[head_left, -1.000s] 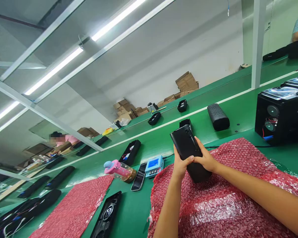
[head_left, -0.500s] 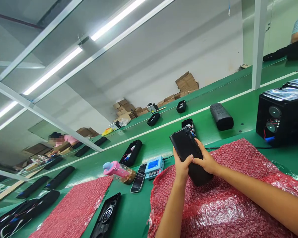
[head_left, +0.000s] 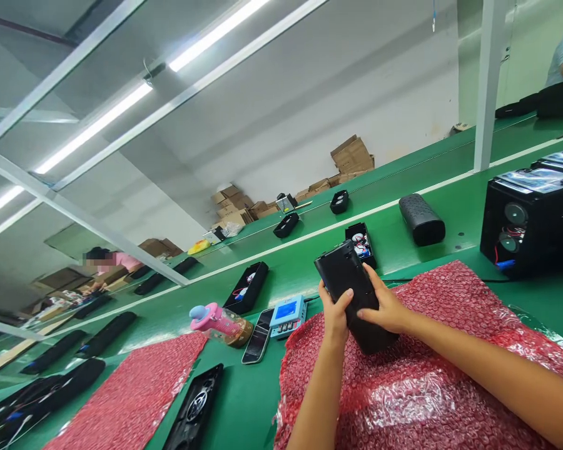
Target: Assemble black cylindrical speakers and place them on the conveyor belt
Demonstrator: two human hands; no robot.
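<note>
Both my hands grip a black rectangular speaker housing [head_left: 351,281], tilted over red bubble wrap [head_left: 422,369]. My left hand [head_left: 335,312] is wrapped round its left side, thumb on the face. My right hand [head_left: 385,306] holds the right side, its thumb also lying on the face. Just behind the housing stands an open black case [head_left: 360,240] with wires and round parts inside. To the left are a blue device [head_left: 288,315] with a screen, a phone [head_left: 258,337] and another open black case [head_left: 248,287].
A pink-lidded bottle [head_left: 223,325] stands left of the phone. A black panel [head_left: 194,406] lies at the front. Stacked black speaker boxes [head_left: 530,219] stand at the right, near a closed black speaker [head_left: 421,219]. People work at far left and far right.
The housing and both hands have shifted slightly left. My right thumb has moved lower and apart from my left thumb. More of the open case behind now shows.
</note>
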